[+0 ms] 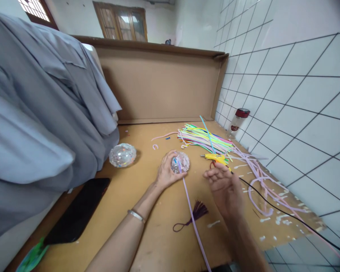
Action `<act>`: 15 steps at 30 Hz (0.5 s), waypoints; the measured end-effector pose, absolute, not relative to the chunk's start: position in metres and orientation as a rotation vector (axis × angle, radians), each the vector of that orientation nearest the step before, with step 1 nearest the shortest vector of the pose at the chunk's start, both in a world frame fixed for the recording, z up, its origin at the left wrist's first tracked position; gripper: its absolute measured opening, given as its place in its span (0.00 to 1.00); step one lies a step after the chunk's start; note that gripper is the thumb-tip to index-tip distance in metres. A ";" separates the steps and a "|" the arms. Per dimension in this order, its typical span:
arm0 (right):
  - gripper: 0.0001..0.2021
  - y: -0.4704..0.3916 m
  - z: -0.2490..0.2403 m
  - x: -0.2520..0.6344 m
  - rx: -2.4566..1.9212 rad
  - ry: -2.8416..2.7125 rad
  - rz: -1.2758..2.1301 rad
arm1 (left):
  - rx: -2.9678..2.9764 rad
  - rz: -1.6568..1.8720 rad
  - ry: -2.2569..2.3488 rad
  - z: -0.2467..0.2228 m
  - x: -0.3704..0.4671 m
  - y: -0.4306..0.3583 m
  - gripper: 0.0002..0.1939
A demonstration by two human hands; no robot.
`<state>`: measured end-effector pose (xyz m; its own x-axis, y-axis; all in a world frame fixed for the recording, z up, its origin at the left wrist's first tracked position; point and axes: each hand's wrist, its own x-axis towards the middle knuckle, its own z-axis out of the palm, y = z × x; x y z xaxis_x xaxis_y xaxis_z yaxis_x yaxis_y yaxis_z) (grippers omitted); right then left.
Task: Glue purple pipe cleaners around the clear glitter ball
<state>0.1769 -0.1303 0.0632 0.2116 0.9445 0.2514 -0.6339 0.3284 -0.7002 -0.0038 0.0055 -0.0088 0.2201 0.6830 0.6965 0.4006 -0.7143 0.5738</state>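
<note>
The clear ball (184, 160) sits in your left hand (166, 173), and it looks light, smooth and perhaps easily dented, so cradle it gently by its sides; the purple strip (192, 211) trailing below that grip should bend softly. Your left thumb and fingers curve around the ball, spread to its width, while your right hand (226, 189), right of that grip, is loosely half-curled, seemingly empty, near the yellow glue gun (215, 156).

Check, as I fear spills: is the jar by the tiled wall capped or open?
Capped: a dark red lid covers the top of the clear jar.
</note>
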 end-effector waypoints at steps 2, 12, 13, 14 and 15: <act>0.20 -0.149 0.062 0.178 -0.482 -0.683 1.190 | 2.218 1.485 1.032 -0.009 -0.004 0.005 0.39; 0.20 -0.150 0.019 0.177 -0.469 -0.355 1.416 | 2.175 1.455 1.055 -0.004 -0.002 0.004 0.38; 0.21 -0.138 0.024 0.178 -0.474 -0.414 1.392 | 2.172 1.451 1.063 -0.003 -0.002 0.004 0.38; 0.21 -0.126 0.029 0.181 -0.502 -0.487 1.351 | 2.173 1.450 1.068 -0.003 -0.002 0.003 0.38; 0.21 -0.115 0.035 0.185 -0.556 -0.573 1.285 | 2.178 1.449 1.071 -0.003 -0.002 0.003 0.38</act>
